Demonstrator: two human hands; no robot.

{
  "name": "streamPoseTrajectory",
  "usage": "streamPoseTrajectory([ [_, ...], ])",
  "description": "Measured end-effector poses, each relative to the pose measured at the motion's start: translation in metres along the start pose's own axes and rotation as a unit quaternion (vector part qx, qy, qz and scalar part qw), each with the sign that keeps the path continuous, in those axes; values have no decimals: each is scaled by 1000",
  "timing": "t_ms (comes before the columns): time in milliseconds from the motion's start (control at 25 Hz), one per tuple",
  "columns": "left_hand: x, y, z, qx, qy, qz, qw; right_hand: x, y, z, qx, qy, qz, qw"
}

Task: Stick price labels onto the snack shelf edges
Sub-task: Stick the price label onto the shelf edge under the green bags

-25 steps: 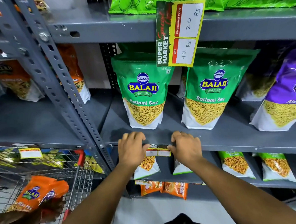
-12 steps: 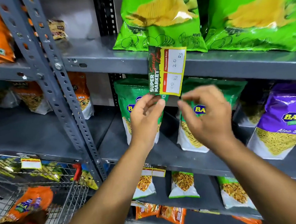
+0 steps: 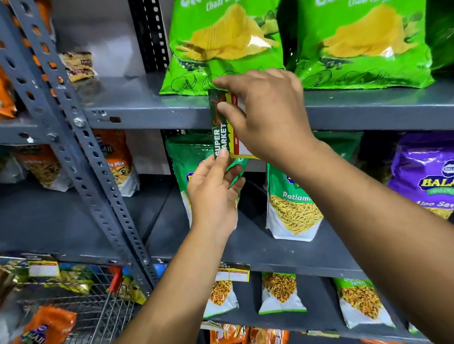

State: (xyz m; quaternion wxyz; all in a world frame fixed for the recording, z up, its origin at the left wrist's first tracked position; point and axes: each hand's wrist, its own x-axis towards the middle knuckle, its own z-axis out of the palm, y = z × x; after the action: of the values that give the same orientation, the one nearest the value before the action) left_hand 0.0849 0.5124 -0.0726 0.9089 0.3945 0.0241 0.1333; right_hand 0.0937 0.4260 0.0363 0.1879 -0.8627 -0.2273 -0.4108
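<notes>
A yellow, red and dark "SUPER MARKET" price label hangs upright on the front edge of the upper grey shelf. My right hand lies over the label's upper and right part, fingers against it and the shelf edge. From below, my left hand pinches the label's bottom corner. Another price label sits flat on the edge of the lower shelf.
Green chip bags stand on the upper shelf, green sev pouches and a purple pouch on the middle one. A slotted grey upright runs diagonally at left. A wire trolley with snack packs stands at lower left.
Both hands left the lower shelf's label and rose to the hanging label on the upper shelf. The right hand now covers it; the left holds its bottom. The view tilted up.
</notes>
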Motion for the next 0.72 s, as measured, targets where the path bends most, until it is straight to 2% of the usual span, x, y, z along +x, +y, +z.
streamPoseTrajectory([
  [240, -10, 8, -12, 71, -11, 78, 994, -16, -1, 2, 37, 55, -36, 997],
  [400, -18, 16, -35, 119, -14, 118, 986, -45, -1, 0, 92, 106, -19, 990],
  [560, -17, 40, -47, 153, -11, 212, 965, -69, 5, 0, 146, 123, 44, 981],
  [720, -5, 70, -36, 231, -19, 305, 924, -72, 8, 1, 174, 124, 89, 973],
])
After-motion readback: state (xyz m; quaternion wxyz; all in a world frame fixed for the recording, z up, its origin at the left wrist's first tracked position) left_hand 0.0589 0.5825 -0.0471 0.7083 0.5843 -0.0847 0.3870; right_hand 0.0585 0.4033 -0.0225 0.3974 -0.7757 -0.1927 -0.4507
